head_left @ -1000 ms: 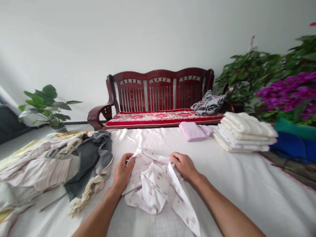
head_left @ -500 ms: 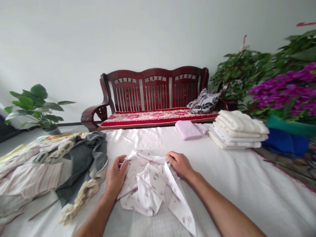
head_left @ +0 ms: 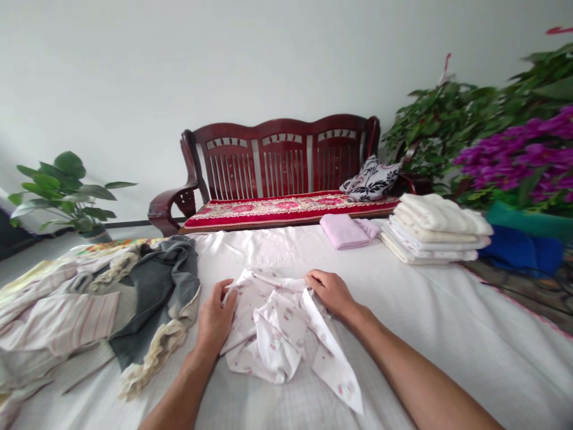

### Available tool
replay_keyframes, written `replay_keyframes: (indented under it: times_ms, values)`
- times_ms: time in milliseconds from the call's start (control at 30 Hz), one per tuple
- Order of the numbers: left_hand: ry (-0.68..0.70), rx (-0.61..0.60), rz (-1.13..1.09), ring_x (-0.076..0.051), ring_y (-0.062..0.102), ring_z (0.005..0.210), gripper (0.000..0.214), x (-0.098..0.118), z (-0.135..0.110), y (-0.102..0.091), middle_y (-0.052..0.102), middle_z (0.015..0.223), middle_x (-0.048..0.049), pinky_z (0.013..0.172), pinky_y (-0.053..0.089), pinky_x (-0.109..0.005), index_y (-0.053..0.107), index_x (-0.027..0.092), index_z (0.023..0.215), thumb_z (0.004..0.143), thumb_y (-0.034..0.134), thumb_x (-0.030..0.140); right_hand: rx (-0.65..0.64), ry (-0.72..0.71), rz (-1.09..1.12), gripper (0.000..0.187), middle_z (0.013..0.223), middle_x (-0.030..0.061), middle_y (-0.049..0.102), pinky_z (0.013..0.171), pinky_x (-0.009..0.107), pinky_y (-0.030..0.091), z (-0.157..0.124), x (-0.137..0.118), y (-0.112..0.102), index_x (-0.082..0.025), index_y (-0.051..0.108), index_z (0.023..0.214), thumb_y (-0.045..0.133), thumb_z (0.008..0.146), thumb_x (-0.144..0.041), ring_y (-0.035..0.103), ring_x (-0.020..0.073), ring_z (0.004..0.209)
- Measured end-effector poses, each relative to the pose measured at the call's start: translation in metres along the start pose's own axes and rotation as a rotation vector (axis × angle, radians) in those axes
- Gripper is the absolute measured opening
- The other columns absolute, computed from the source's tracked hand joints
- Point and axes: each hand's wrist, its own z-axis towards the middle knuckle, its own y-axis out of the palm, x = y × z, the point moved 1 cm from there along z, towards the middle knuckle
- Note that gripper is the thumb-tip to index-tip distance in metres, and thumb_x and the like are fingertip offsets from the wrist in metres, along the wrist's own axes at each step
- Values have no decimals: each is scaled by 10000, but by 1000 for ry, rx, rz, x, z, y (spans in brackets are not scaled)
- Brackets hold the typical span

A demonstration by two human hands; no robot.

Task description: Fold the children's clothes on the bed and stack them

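A white garment (head_left: 280, 328) with small pinkish prints lies crumpled on the white sheet in front of me, one pointed end trailing toward the lower right. At its upper left edge my left hand (head_left: 218, 313) pinches the cloth between thumb and fingers. My right hand (head_left: 330, 291) is closed on the upper right edge, its fingertips partly hidden in the fabric. Between the two hands the top edge is stretched roughly straight, while the lower part stays bunched.
A loose heap of clothes (head_left: 147, 304) lies to the left. Beyond my right hand are a folded lilac garment (head_left: 344, 232) and a stack of folded white clothes (head_left: 441, 230). A wooden bench (head_left: 286, 161) stands behind; purple flowers (head_left: 519, 155) are at right.
The view has shifted slightly. Both hands keep their hold on the printed garment, and its shape is almost the same.
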Motion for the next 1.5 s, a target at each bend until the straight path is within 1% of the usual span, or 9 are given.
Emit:
replay_keyframes:
  times_ms: [133,233,433,533,667,767,1000,1233,1500]
  values:
    - [-6,-22,2,-214,663,826,400,2,1,0,734,928,-34,752,471,-307,632,211,1160,895,490,475,2,-1,4,342,862,19,754,686,259,392,1,1,1,-252,734,867,446,932,-424,662,189,802]
    - [-25,-52,27,-225,666,837,393,3,3,1,738,950,-45,741,456,-311,632,217,1168,897,481,460,-9,4,-1,348,861,21,751,681,258,390,1,1,1,-245,728,868,441,934,-432,660,189,802]
    - [-40,-68,76,-213,655,784,367,1,8,5,741,964,-54,708,432,-303,646,235,1176,899,488,415,-12,-16,-9,352,849,24,741,687,261,390,-1,2,0,-237,713,855,434,934,-436,657,190,799]
    - [-33,-53,-32,-193,634,733,370,-1,9,7,731,909,-42,661,425,-281,657,228,1157,882,529,439,-7,-24,-3,350,845,26,739,692,262,394,-2,3,1,-236,711,852,435,930,-437,658,192,800]
    - [-47,-66,-359,-144,563,603,484,3,8,7,690,767,-3,560,392,-234,650,190,1173,813,634,513,3,-37,28,351,822,25,733,683,260,397,-2,3,1,-229,708,835,438,925,-435,656,191,789]
    - [-53,-76,-484,-124,539,573,541,5,9,8,680,746,5,533,380,-220,639,172,1176,778,678,536,8,-45,48,351,799,24,725,671,258,397,-2,4,1,-224,704,812,444,918,-434,649,188,767]
    - [-24,-94,-480,-121,554,601,506,3,10,10,674,770,3,533,384,-215,600,177,1190,824,642,525,5,-44,58,347,824,25,732,685,260,407,-1,7,2,-227,702,825,448,922,-443,659,194,797]
    - [-80,-84,-525,-117,552,564,560,6,11,9,684,761,0,508,371,-213,633,174,1163,757,692,555,2,-45,49,334,833,18,734,699,263,411,-2,8,2,-232,701,844,446,927,-431,664,193,806]
    - [-102,-92,-531,-122,563,552,586,6,14,10,688,735,-1,506,390,-220,644,168,1137,723,706,578,0,-50,44,338,824,23,731,697,265,415,-2,7,1,-231,696,841,443,922,-441,666,198,803]
